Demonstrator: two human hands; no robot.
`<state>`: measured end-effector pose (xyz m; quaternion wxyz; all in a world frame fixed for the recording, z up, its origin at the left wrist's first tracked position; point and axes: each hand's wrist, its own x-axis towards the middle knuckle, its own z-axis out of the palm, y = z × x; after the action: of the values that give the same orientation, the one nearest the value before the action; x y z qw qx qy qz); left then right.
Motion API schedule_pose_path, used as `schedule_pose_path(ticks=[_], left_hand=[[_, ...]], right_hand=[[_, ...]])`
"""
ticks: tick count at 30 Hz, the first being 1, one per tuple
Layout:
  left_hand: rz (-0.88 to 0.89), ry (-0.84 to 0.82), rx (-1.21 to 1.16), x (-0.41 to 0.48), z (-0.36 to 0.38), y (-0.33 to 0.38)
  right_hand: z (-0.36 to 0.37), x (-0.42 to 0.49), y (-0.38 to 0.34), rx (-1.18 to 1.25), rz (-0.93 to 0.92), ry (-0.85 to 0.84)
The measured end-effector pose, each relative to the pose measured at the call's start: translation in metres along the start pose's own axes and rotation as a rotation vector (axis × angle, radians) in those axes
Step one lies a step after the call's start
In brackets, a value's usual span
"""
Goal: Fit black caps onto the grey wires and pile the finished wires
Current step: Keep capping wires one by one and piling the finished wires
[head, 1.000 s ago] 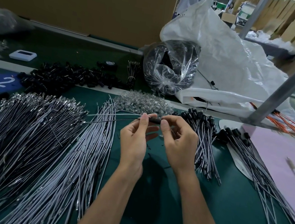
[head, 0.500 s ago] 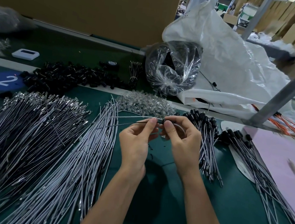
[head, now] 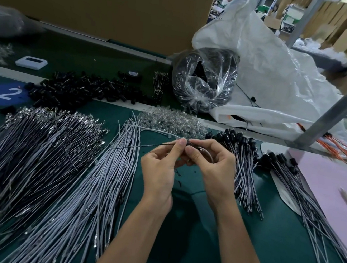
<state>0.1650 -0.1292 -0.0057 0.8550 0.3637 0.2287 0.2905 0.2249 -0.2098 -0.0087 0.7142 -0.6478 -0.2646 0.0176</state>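
The left hand and the right hand meet above the middle of the green worktop, fingertips together around one black cap. The left thumb and forefinger pinch at the cap's left end. The right hand's fingers are curled round the grey wire, which bows out of them in a short loop on the cap's right side. A thin dark strand runs left from the pinch, over the fan of uncapped grey wires. How far the wire sits inside the cap is hidden by the fingertips. The wire looks light and limp, springy enough to bow, so it would likely buckle if pushed from far back. A hold just beside the cap seems best, feeding it a little at a time. The cap appears small, hard and smooth, easy to lose from the fingertips, so a pinch across its sides should serve better than one on its ends. The heap of loose black caps lies far left, and the pile of finished wires lies just right of the right hand.
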Motion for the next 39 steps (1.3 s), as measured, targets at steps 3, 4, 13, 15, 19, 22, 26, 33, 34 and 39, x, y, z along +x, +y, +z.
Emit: schedule_pose_path(ticks=[3, 4, 13, 15, 19, 22, 26, 33, 34, 39], left_hand=[[0.006, -0.005, 0.048, 0.002, -0.001, 0.000], [0.009, -0.011, 0.058, 0.002, -0.001, -0.001], [0.031, -0.008, -0.047, 0.003, -0.002, 0.002], [0.033, 0.002, -0.054, 0.002, -0.003, 0.001], [0.050, -0.009, -0.008, 0.002, -0.001, -0.001], [0.065, -0.015, 0.044, 0.003, 0.000, -0.002], [0.072, -0.003, 0.071, 0.004, -0.003, -0.002], [0.021, -0.046, 0.054, 0.003, -0.002, 0.000], [0.019, -0.047, 0.056, 0.003, -0.002, 0.000], [0.041, 0.033, 0.006, 0.006, -0.005, 0.004]], right_hand=[[-0.001, 0.000, -0.002, -0.007, -0.024, 0.013], [-0.001, 0.000, -0.002, -0.006, -0.029, 0.008], [-0.010, 0.003, -0.002, -0.161, -0.024, 0.066], [-0.011, 0.004, 0.000, -0.264, -0.068, 0.082], [-0.011, 0.004, 0.001, -0.396, -0.147, 0.093], [-0.012, 0.005, 0.000, -0.385, -0.166, 0.098], [-0.014, 0.005, -0.005, -0.232, -0.108, 0.028], [-0.007, 0.000, -0.006, -0.324, -0.066, -0.018], [-0.006, 0.000, -0.006, -0.348, -0.075, -0.020], [-0.010, 0.001, -0.006, -0.360, -0.049, -0.023]])
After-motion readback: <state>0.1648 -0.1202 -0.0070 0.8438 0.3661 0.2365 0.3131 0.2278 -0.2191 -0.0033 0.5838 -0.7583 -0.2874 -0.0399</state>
